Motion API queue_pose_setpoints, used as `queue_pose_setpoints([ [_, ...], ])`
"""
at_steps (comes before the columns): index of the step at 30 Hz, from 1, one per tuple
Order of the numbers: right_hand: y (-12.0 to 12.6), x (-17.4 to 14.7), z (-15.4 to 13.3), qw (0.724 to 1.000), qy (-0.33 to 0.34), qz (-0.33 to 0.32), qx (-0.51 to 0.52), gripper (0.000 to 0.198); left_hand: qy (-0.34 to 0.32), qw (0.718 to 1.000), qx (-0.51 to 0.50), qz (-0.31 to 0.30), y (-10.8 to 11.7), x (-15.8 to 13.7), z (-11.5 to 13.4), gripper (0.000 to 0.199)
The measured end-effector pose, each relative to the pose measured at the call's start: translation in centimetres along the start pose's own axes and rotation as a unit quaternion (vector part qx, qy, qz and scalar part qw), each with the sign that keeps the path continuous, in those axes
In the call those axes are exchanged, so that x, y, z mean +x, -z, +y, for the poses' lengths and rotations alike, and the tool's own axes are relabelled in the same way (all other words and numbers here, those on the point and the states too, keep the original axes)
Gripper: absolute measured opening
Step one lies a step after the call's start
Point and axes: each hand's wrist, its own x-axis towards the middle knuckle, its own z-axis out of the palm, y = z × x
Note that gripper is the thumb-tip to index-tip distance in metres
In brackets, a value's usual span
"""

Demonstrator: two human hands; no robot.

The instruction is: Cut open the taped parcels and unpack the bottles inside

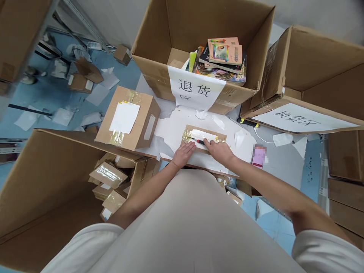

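Note:
A small flat cardboard box (203,131) with clear tape and a white label lies on the white tabletop in front of me. My left hand (184,153) rests flat on its near left corner, fingers stretched out. In my right hand (217,149) is a utility knife (200,141) with a red and black handle, its tip pointing left over the taped left end of the box. Whether the blade touches the tape I cannot tell. A larger taped cardboard box (145,123) with a white label stands to the left.
Behind the table surface (173,121), a large open carton (153,72) holds stacked books (226,53). Another open carton (273,83) stands right of it. A phone (258,155) lies at right. Flattened parcels (109,174) fill part of a big carton (57,170) at lower left. Paper scraps litter the floor.

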Motion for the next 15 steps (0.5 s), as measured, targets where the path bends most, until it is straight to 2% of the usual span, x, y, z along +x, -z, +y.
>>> queue_pose_setpoints([
  [4,0.5,-0.7,0.7,1.0,-0.017,-0.008,0.003,0.051,0.006,1.0,-0.001,-0.006,0.1,0.1,-0.1,0.045],
  [7,0.4,-2.9,2.6,0.999,-0.041,-0.034,-0.008,0.051,0.009,1.0,0.005,-0.006,0.2,0.1,0.0,0.046],
  [11,-1.3,-7.1,5.5,0.994,-0.082,-0.061,-0.026,0.056,0.014,1.0,0.006,0.001,0.3,0.2,0.2,0.045],
  [15,-3.1,-9.6,6.7,0.993,-0.105,-0.058,-0.016,0.062,0.03,1.0,0.001,-0.008,0.4,0.4,0.3,0.045],
])
